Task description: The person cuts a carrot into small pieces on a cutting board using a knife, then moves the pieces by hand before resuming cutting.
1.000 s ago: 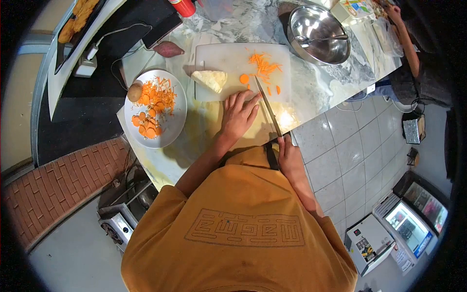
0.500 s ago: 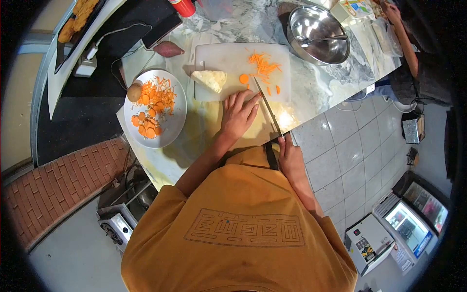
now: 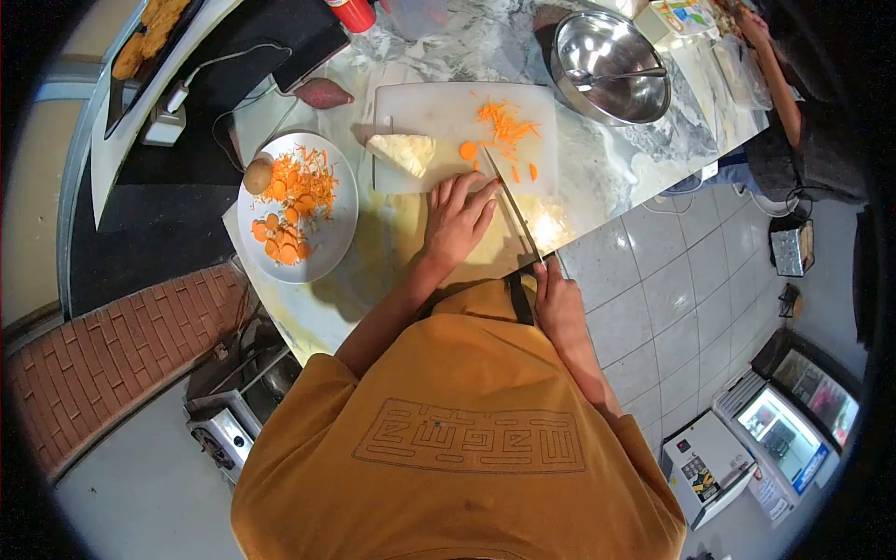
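Head view: one white cutting board [image 3: 425, 107] lies in the middle of the marble counter [image 3: 597, 159], and both of the person's hands work at its near edge. The left hand [image 3: 457, 222] rests flat on the board's near edge, its fingers spread and straight, gripping nothing. The right hand [image 3: 557, 301] sits at the counter's near edge, fingers closed around the dark handle of the one knife [image 3: 511, 207]. The blade runs from there up onto the board, just beside the left fingertips.

On the board lie one pale wedge [image 3: 401, 152] near its left edge, one round carrot slice [image 3: 468, 150] beside the blade's tip, one heap of carrot shreds [image 3: 504, 119] toward the far right corner, and two small carrot bits [image 3: 515, 173] near the right edge.

Left of the board stands one white plate [image 3: 329, 238] with carrot rounds and shreds, too overlapped to count, and one potato [image 3: 259, 175] on its far left rim. One sweet potato [image 3: 323, 93] lies beyond it. One steel bowl [image 3: 607, 42] with one spoon [image 3: 623, 74] stands at the far right, near another person's arm [image 3: 784, 93].
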Available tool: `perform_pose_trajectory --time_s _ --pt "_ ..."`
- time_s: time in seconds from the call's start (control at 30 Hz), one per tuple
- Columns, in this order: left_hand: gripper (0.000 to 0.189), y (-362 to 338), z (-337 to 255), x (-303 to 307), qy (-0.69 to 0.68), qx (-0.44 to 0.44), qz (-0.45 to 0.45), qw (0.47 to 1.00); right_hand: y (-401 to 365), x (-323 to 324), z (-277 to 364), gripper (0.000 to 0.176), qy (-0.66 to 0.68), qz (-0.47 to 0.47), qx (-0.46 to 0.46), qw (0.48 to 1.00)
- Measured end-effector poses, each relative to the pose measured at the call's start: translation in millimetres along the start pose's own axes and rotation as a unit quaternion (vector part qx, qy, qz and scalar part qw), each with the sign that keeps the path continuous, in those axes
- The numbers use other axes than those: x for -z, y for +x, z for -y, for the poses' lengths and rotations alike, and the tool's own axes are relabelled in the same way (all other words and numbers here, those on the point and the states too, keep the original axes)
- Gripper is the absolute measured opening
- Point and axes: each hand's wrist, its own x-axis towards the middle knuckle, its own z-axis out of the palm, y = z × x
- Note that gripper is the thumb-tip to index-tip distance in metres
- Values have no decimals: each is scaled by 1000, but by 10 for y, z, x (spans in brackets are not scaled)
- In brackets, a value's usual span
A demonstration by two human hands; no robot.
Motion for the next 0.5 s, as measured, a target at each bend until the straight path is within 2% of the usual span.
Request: perform_pose_trajectory --time_s 0.3,0.4,0.5 --pt "35 0 12 2 1 -6 1 1000 16 42 17 34 -14 8 2 1000" --pt "36 -4 17 1 -25 18 0 1000 29 41 2 34 -3 7 5 1000" --pt "35 -22 52 -29 -63 47 -48 996 36 36 -3 34 3 9 4 1000"
